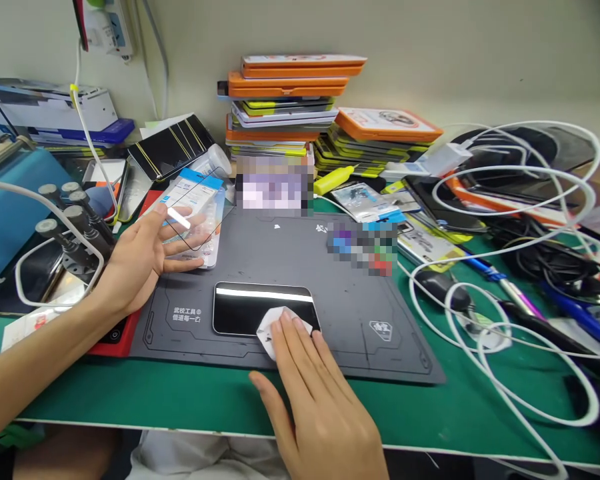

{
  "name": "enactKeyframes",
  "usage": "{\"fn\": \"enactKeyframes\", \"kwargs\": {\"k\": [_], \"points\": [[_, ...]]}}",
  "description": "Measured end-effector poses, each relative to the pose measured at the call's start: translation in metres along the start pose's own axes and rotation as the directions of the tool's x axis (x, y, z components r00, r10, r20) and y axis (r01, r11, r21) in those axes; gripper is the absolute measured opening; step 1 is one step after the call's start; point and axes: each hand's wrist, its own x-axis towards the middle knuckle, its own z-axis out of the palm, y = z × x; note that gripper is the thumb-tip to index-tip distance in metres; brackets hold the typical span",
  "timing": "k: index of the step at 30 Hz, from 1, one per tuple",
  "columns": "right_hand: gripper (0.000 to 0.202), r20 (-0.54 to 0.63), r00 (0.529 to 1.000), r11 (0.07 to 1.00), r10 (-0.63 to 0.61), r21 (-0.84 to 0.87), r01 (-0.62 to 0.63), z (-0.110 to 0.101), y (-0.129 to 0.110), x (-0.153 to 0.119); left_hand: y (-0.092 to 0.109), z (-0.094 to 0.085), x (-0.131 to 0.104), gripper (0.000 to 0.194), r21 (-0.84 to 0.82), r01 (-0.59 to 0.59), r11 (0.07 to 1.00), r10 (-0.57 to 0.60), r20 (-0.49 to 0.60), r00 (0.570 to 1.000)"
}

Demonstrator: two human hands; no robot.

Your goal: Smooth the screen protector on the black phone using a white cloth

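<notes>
Phone, rectangular and glossy black, lay on the dark grey mat, partly under the open, flattened right hand, which pressed a white folded wipe. Beyond and left of it, the left hand pinched a thin transparent sheet.

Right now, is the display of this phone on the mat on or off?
Off, it seems: the phone shows a black screen with only a reflected light band; the white cloth hides one corner.

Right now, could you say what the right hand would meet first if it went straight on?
The right hand, fingers on the white wipe, would probably meet the phone first; the wipe overlaps its edge, though depth is unclear.
</notes>
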Motion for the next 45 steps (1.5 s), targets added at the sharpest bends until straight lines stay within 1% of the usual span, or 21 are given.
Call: {"fn": "enactKeyframes", "kwargs": {"k": [2,5,7,9,12,14,16,18,21,23,26,28,30,32,34,36,39,42,45], "points": [[0.053,0.0,1.0,1.0,0.003,-0.008,-0.003,0.004,0.0,0.01,-0.001,-0.002,0.001,0.036,-0.013,0.0,1.0,0.0,0.029,1.0],[0.054,0.021,1.0,1.0,0.015,-0.013,-0.015,0.015,0.001,0.034,0.0,-0.004,0.001,0.031,-0.025,0.004,1.0,-0.003,0.04,0.999],[0.056,0.026,0.999,1.0,0.028,-0.013,-0.028,0.018,-0.001,0.042,0.002,-0.004,0.001,0.029,-0.036,0.004,0.999,-0.002,0.056,0.998],[0.054,0.018,0.999,1.0,0.028,-0.008,-0.028,0.016,-0.005,0.039,0.002,-0.004,0.0,0.027,-0.058,0.003,0.998,0.001,0.078,0.997],[0.049,-0.006,1.0,1.0,0.0,0.007,0.0,0.008,-0.011,0.023,0.002,-0.003,0.0,0.029,-0.085,-0.002,0.996,0.01,0.09,0.996],[0.049,-0.016,1.0,1.0,-0.017,0.012,0.017,0.005,-0.014,0.018,0.001,-0.002,0.0,0.03,-0.088,0.002,0.996,0.006,0.093,0.996],[0.049,-0.004,1.0,1.0,-0.012,0.019,0.012,0.008,-0.017,0.025,0.0,-0.002,0.0,0.028,-0.081,0.019,0.997,-0.011,0.102,0.995],[0.051,0.027,1.0,0.999,0.005,0.042,-0.006,0.016,-0.02,0.039,0.0,-0.002,0.0,0.027,-0.065,0.028,0.997,-0.021,0.107,0.994],[0.059,0.077,0.997,0.996,0.017,0.087,-0.023,0.027,-0.025,0.056,-0.001,-0.003,0.0,0.025,-0.057,0.009,0.998,-0.003,0.11,0.994],[0.062,0.081,0.997,0.995,0.015,0.1,-0.024,0.028,-0.028,0.055,-0.001,-0.003,0.0,0.024,-0.061,0.008,0.998,0.0,0.121,0.993],[0.061,0.046,0.999,0.994,-0.009,0.112,0.004,0.02,-0.033,0.04,-0.001,-0.003,-0.001,0.024,-0.057,0.022,0.998,-0.014,0.135,0.991],[0.06,0.038,0.999,0.992,-0.032,0.12,0.027,0.016,-0.034,0.034,0.0,-0.001,-0.003,0.024,-0.051,0.0,0.999,0.006,0.124,0.992],[0.059,0.047,0.998,0.992,-0.049,0.122,0.043,0.018,-0.035,0.039,0.0,0.0,-0.005,0.023,-0.045,-0.05,0.998,0.054,0.09,0.994],[0.059,0.062,0.996,0.991,-0.057,0.122,0.049,0.024,-0.035,0.049,0.0,0.002,-0.006,0.021,-0.034,-0.075,0.997,0.077,0.063,0.995],[0.061,0.072,0.996,0.991,-0.054,0.124,0.045,0.029,-0.036,0.058,0.0,0.002,-0.007,0.02,-0.045,-0.063,0.997,0.066,0.056,0.996],[0.062,0.072,0.996,0.991,-0.048,0.13,0.038,0.029,-0.038,0.059,-0.001,0.002,-0.006,0.02,-0.078,-0.04,0.996,0.045,0.067,0.997],[0.059,0.037,0.998,0.988,-0.058,0.143,0.053,0.021,-0.039,0.045,-0.002,0.0,-0.004,0.021,-0.114,-0.024,0.993,0.033,0.079,0.996],[0.055,0.02,0.996,0.986,-0.091,0.141,0.087,0.013,-0.037,0.032,-0.002,0.0,-0.004,0.022,-0.11,0.008,0.994,0.003,0.102,0.995],[0.053,0.042,0.994,0.985,-0.104,0.143,0.097,0.016,-0.03,0.037,-0.001,0.001,-0.004,0.023,-0.1,0.024,0.995,-0.012,0.119,0.993]]}}
